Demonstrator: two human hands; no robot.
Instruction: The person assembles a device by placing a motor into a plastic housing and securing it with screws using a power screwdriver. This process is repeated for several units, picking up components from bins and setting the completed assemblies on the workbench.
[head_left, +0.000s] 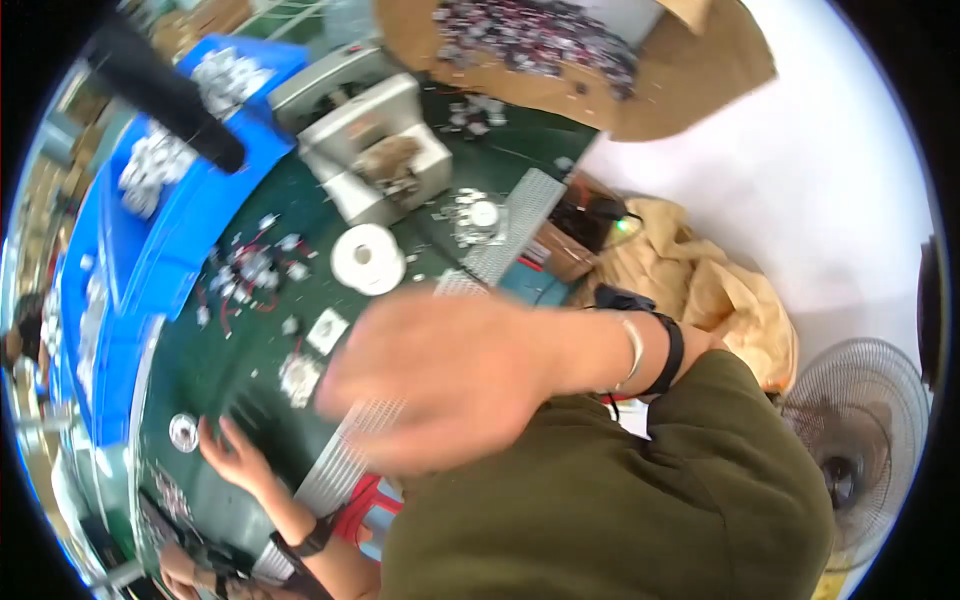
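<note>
Disc (184, 432), white and round, sits near the bench's (205, 372) left edge, the left hand (236, 460) just beside it, grip loosely spread! Over the near edge's perforated strip (335, 470), the right hand (440, 375) blurs; whether that grip pinches anything, I cannot tell.

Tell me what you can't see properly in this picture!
In the head view:
Right hand: blur hides whether it holds anything.
Perforated strip: middle hidden behind that hand.
Brown sheet: cut off by the top edge.
Heaped pieces: too small and blurred to tell apart.
</note>
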